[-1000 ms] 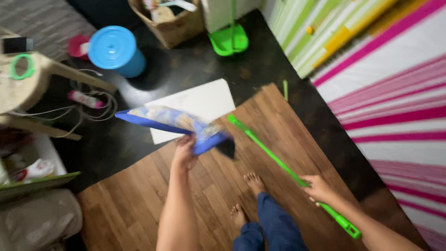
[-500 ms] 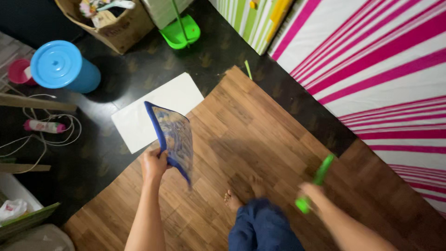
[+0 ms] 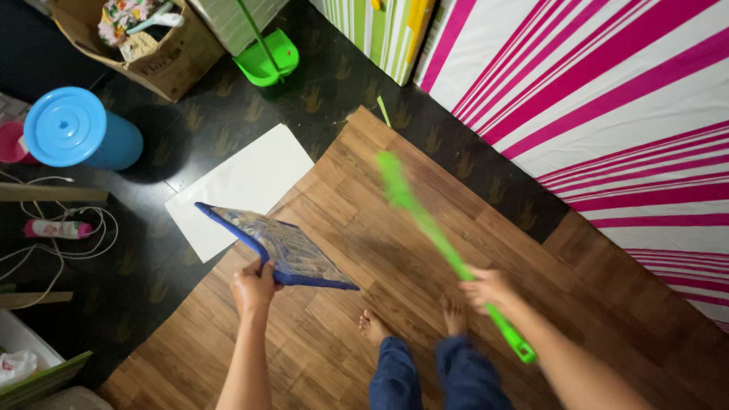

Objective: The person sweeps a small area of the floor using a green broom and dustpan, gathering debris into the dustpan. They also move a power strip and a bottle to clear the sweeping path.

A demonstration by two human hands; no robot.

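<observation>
The left hand [image 3: 254, 288] is stretched out in front of the body with its fingers wrapped tight around the edge of a flat blue-rimmed mat with a busy pattern [image 3: 285, 247], holding it up above the brown wood-look floor sheet [image 3: 349, 220]. The right hand [image 3: 486, 288] reaches forward too, and its fingers are closed around a long bright green plastic stick [image 3: 425, 220], which looks blurry and points up and away. 2 bare feet [image 3: 414, 320] stand on the floor sheet between the arms.
</observation>
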